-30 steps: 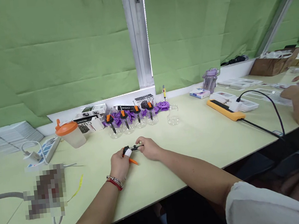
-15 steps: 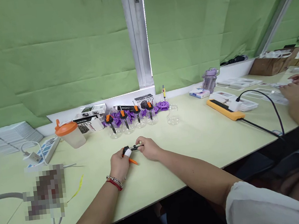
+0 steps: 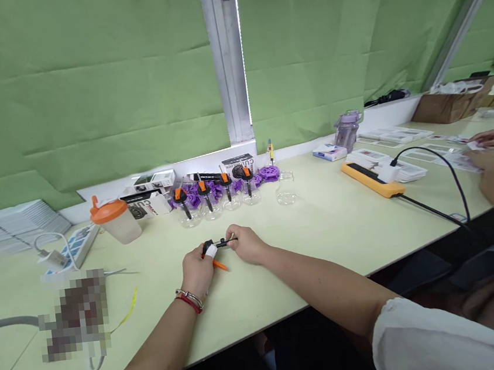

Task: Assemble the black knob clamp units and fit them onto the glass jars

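My left hand, a white wrap on its thumb, is closed around a black spray head with an orange lever sticking out below. The spray head is held level, just above the table. My right hand pinches the thin black end of the same piece from the right. Behind the hands stand several clear bottles with black and orange tops. One clear bottle without such a top stands to their right.
Purple plastic parts and boxes line the wall. An orange-lidded shaker and a white power strip are at left. An orange power strip with a black cable lies at right. A co-worker's hands handle flat sheets at far right.
My hands and the spray head stay almost still. At far right, the co-worker's hands have shifted slightly over the sheets.
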`<state>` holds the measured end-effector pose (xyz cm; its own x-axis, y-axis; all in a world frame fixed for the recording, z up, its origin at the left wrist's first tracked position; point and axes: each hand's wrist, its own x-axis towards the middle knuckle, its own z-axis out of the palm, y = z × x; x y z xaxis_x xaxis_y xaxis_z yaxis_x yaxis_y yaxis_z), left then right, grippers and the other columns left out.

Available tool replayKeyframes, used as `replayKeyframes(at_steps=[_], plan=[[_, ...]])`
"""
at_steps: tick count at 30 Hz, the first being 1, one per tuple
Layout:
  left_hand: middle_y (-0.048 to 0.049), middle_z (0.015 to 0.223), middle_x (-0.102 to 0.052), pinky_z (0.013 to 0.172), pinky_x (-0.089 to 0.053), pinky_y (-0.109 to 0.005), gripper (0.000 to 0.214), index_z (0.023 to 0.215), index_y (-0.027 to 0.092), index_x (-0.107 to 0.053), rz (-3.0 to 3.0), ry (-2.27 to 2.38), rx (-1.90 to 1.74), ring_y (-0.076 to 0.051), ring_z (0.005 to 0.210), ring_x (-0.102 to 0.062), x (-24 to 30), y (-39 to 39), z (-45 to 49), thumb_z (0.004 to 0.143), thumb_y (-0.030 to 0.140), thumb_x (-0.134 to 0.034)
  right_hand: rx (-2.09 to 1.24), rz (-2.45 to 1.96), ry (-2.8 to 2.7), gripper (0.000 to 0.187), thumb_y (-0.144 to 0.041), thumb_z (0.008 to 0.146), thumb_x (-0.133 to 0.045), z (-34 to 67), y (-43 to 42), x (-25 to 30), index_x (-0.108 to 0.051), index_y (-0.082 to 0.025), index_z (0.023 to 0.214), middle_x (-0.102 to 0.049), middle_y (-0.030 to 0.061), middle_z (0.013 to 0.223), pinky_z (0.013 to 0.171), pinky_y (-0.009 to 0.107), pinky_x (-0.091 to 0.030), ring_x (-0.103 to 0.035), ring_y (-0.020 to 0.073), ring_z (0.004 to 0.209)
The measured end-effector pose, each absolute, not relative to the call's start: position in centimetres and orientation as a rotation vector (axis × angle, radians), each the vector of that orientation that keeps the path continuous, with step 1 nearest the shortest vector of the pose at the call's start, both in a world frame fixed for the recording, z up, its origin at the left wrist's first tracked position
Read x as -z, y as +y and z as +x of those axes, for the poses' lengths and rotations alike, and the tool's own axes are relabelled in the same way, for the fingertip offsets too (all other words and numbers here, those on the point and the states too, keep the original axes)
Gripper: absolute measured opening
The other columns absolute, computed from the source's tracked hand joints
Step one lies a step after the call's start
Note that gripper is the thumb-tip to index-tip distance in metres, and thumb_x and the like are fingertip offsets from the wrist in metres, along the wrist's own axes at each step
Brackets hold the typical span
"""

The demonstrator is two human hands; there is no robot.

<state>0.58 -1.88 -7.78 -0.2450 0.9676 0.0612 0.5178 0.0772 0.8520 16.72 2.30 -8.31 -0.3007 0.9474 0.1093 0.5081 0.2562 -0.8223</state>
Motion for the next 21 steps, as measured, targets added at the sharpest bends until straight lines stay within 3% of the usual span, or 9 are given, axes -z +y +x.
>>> replayKeyframes(at_steps=[5, 9, 21], plan=[[0.0054, 0.049, -0.044, 0.051, -0.034, -0.026, 0.037, 0.098, 0.016, -0.068, 1.481, 1.798, -1.082, -0.012, 0.046, -0.038, 7.57, -2.02, 0.67, 0.075, 0.039, -0.051, -0.891, -1.313, -1.915, 0.025, -0.016, 0.080, -0.054, 16.68, 2.46, 8.23, -0.057, -0.023, 0.103, -0.058, 0.0002, 0.078, 0.057, 0.022, -0.033, -0.048, 0.0116, 0.063], [0.0054, 0.048, -0.044, 0.050, -0.033, -0.026, 0.039, 0.098, 0.015, -0.069, 1.470, 1.793, -1.094, -0.011, 0.045, -0.037, 7.62, -2.02, 0.64, 0.074, 0.041, -0.052, -0.897, -1.339, -1.944, 0.016, -0.017, 0.080, -0.055, 16.65, 2.55, 8.20, -0.062, -0.021, 0.094, -0.058, 0.0007, 0.078, 0.056, 0.022, -0.032, -0.047, 0.0116, 0.063], [0.0056, 0.047, -0.041, 0.048, -0.029, -0.025, 0.043, 0.098, 0.014, -0.070, 1.450, 1.783, -1.118, -0.011, 0.044, -0.035, 7.54, -2.10, 0.91, 0.073, 0.044, -0.054, -0.930, -1.326, -1.938, 0.017, -0.015, 0.081, -0.054, 16.56, 2.71, 8.27, -0.064, -0.021, 0.094, -0.060, 0.0010, 0.078, 0.056, 0.023, -0.031, -0.046, 0.0114, 0.062]])
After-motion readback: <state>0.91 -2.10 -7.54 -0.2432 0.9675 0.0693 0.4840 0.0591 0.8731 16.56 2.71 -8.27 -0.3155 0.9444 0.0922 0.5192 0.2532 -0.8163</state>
